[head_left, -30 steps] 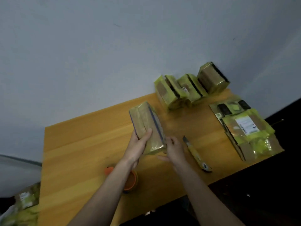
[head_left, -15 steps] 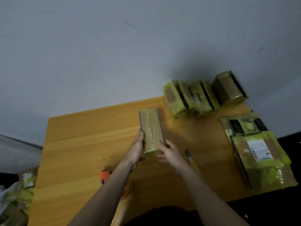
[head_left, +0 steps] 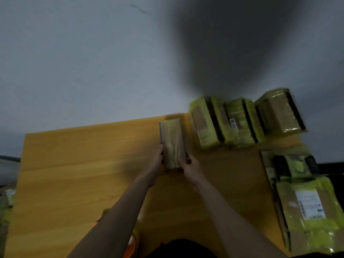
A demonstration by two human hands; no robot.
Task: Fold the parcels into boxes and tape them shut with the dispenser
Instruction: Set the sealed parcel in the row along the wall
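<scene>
The wooden counter [head_left: 74, 174] runs up against a plain wall, and its broad left and middle stretch is bare, which leaves working room right in front of the person. Along the right edge lies a flat stack of unfolded parcels [head_left: 307, 207] in yellow-green wrap, label side up, probably kept there as the supply waiting its turn. At the back right, against the wall, three finished boxes [head_left: 242, 121] stand side by side, touching or nearly so; parking them at the far edge likely keeps them clear of the folding area.

The box in hand [head_left: 172, 144] sits near the middle of the counter, just left of that row, its long side pointing away from the person. It looks folded and wrapped in glossy tape. The left hand [head_left: 156, 164] grips its near left edge with fingers closed along the side, and the right hand [head_left: 188, 168] clasps the near right corner, thumb on top. Holding it from both sides at the near end suits pushing it toward the finished row, or pressing the tape down; which one I cannot tell.

The tape dispenser [head_left: 132, 244], orange, peeks out beneath the left forearm at the near edge, close by for the next parcel.
</scene>
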